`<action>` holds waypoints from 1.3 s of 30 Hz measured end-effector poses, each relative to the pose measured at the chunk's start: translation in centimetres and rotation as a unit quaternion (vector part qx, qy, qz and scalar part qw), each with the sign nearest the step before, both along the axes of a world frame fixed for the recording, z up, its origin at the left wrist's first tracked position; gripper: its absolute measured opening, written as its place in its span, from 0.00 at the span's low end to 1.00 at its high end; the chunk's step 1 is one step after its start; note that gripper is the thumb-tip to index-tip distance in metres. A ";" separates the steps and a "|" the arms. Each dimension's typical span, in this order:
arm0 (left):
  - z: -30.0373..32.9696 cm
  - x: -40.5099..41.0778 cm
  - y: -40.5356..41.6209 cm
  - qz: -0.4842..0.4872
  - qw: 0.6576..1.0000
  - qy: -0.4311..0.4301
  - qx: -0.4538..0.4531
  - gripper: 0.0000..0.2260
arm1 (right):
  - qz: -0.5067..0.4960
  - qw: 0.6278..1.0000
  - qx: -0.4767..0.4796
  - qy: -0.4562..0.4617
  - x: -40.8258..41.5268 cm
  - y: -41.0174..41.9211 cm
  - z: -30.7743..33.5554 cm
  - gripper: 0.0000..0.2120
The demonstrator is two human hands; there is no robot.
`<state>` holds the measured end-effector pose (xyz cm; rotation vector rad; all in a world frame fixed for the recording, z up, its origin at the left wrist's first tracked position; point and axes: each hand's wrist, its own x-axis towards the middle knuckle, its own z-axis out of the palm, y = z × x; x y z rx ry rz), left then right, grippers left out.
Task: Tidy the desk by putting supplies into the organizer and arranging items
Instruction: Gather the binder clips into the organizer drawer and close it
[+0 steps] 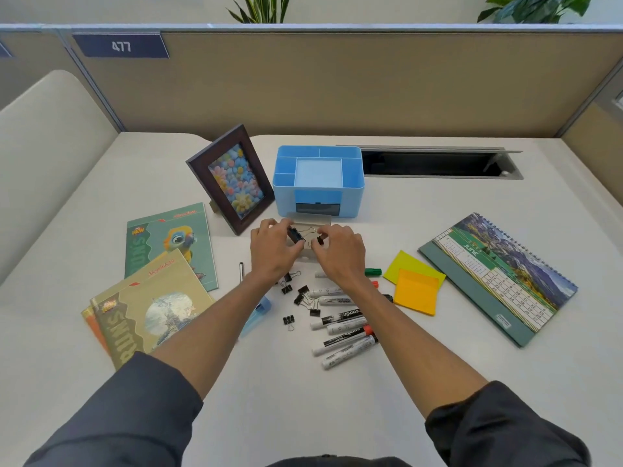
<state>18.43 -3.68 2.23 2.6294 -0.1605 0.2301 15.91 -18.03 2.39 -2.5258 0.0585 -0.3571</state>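
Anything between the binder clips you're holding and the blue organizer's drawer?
Nothing visible. The left hand pinches a black binder clip and the right hand pinches a smaller one, both over the pulled-out drawer just in front of the blue organizer.

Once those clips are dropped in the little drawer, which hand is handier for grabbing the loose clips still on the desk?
Probably the left hand. The loose binder clips lie on the desk between the forearms, nearer the left one, while the markers crowd the space under the right hand. Both hands currently hold clips.
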 end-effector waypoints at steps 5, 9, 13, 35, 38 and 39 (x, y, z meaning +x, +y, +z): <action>0.0 -0.6 0.4 -0.030 0.999 -0.021 -0.018 0.24 | 0.037 0.998 0.000 -0.044 -1.7 -0.1 -0.4 0.10; 0.1 -2.1 1.7 0.000 0.996 -0.070 -0.051 0.18 | 0.094 0.995 0.007 -0.025 -3.0 0.1 -0.8 0.09; -0.2 -3.9 3.5 0.014 0.997 -0.070 -0.036 0.11 | 0.159 0.986 -0.026 0.036 -4.2 0.3 -1.1 0.11; -1.5 -6.5 5.7 -0.069 0.992 0.079 0.073 0.07 | 0.169 0.971 -0.120 0.121 -4.6 1.7 -1.4 0.09; -1.2 -6.4 5.7 -0.060 0.996 0.053 0.041 0.06 | 0.167 0.974 -0.077 0.131 -4.5 1.5 -1.3 0.07; -1.1 -6.3 5.7 -0.054 0.997 0.042 0.026 0.06 | 0.166 0.975 -0.062 0.132 -4.5 1.4 -1.2 0.07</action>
